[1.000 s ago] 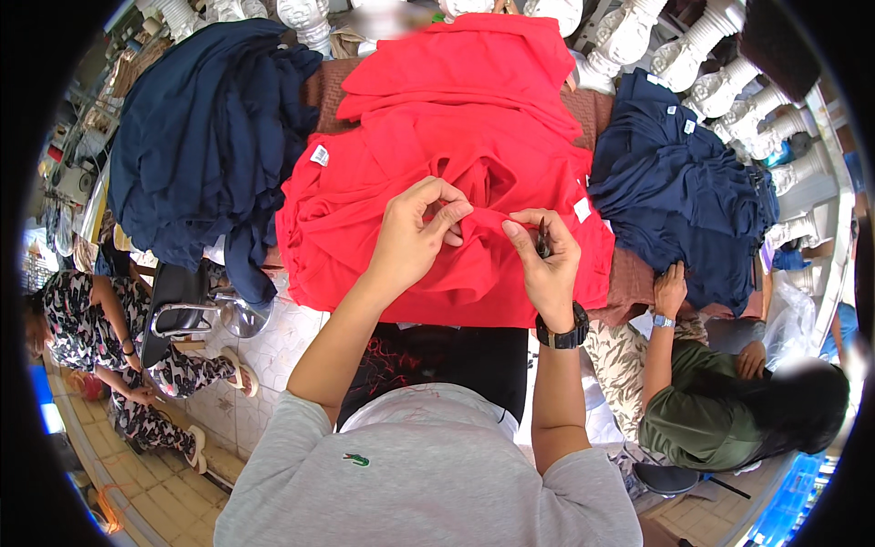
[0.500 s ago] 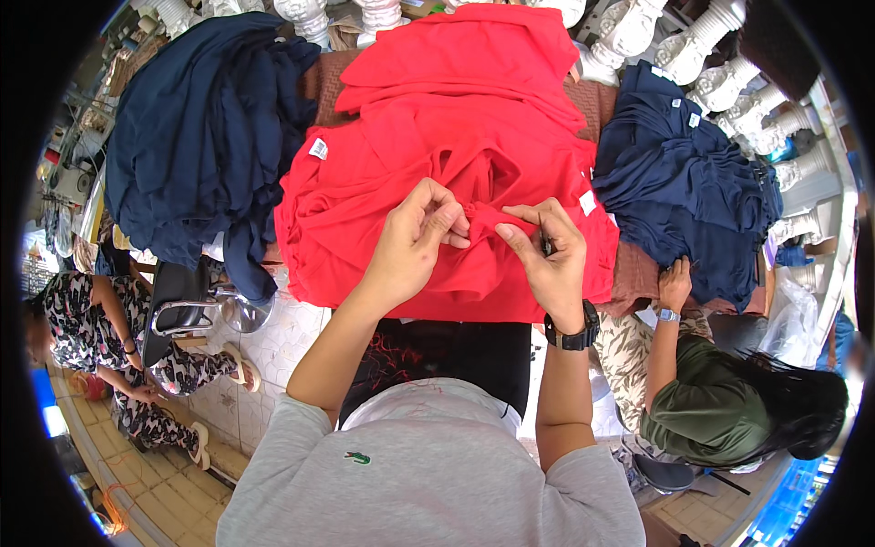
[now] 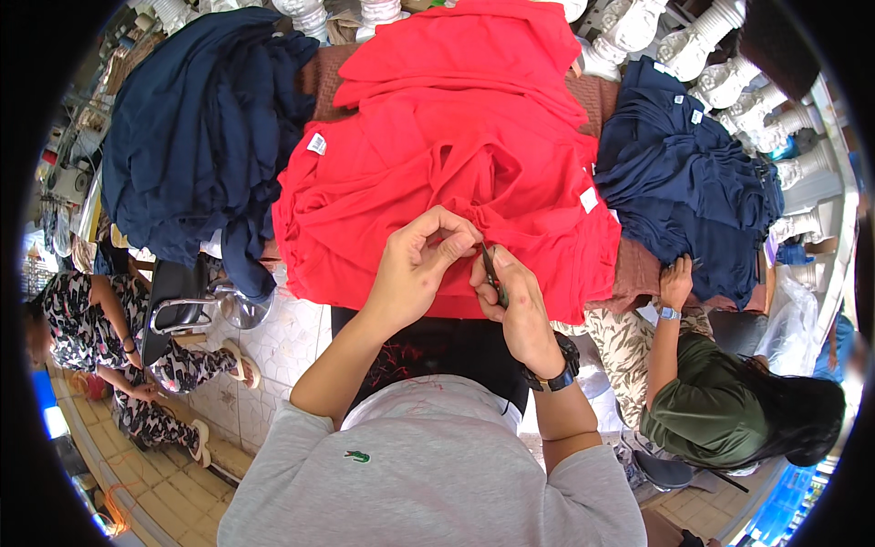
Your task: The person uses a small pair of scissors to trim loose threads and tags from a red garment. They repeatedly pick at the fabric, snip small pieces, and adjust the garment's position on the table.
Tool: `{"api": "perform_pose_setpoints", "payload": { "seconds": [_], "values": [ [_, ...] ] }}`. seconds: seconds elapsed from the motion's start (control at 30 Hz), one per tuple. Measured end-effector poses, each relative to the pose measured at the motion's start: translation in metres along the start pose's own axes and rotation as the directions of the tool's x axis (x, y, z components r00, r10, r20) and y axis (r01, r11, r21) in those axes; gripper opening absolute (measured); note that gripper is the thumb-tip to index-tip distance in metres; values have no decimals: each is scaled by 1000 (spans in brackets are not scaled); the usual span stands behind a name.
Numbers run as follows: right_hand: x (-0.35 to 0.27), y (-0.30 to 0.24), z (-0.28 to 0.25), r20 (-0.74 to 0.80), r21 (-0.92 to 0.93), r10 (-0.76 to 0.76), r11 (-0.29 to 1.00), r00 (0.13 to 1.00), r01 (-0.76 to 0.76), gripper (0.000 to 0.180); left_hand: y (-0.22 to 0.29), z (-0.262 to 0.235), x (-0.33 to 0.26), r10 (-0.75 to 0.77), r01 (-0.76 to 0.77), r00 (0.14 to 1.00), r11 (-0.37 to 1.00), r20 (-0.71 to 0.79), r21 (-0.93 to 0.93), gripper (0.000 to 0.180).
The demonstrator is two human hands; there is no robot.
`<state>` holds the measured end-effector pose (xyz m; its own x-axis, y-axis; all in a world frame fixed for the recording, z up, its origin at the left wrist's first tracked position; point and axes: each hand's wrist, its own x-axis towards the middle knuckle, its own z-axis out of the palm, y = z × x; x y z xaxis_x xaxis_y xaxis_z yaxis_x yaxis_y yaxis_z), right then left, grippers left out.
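Spread before me on the table is a heap of red garments (image 3: 383,191), bunched up around my fingers. My left hand (image 3: 421,266) is closed in a pinch at the near part of the cloth, thumb against forefinger, gripping a bit of the red fabric. Just to its right, my right hand (image 3: 518,308) is wrapped around small dark thread snips (image 3: 492,269). Their tips point up toward the pinched spot, close to my left fingertips. Whether the blades touch the fabric or a thread is too small to tell.
Navy garments (image 3: 200,137) are piled on the left, with another navy stack (image 3: 684,173) on the right. A co-worker's hand (image 3: 676,281) rests at that right stack. Another person (image 3: 109,319) sits at the left beside a black chair (image 3: 175,296). White balusters (image 3: 629,36) line the far side.
My right hand has let go of the red cloth, turned inward and brought the snips up beside my left fingertips. The left hand stays in nearly the same place, still pinching.
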<state>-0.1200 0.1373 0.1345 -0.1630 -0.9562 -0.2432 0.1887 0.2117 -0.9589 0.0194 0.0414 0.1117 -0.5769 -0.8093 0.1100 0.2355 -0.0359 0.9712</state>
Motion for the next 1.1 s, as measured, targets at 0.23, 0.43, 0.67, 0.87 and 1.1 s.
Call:
{"api": "perform_pose_setpoints", "payload": {
  "seconds": [0.23, 0.43, 0.67, 0.87, 1.1],
  "values": [
    [5, 7, 2, -13, 69, 4, 998, 1000, -3, 39, -1, -2, -5, 54, -55, 998, 999, 38, 0, 9],
    [8, 15, 0, 16, 129, -17, 992, 1000, 15, 38, -6, 0, -6, 93, -92, 996, 995, 7, -45, 7],
    [-4, -6, 1, -269, -251, -416, 901, 869, 354, 20, 13, -1, 9, 504, -420, 862, 662, 45, 620, 3],
    [21, 7, -13, -213, -352, -434, 870, 875, 346, 14, 15, 0, 13, 425, -377, 903, 704, 69, 602, 3],
    [30, 21, -21, -306, -225, -509, 860, 805, 458, 17, -12, 8, 4, 144, -145, 989, 987, 21, 65, 14]
  ]
}}
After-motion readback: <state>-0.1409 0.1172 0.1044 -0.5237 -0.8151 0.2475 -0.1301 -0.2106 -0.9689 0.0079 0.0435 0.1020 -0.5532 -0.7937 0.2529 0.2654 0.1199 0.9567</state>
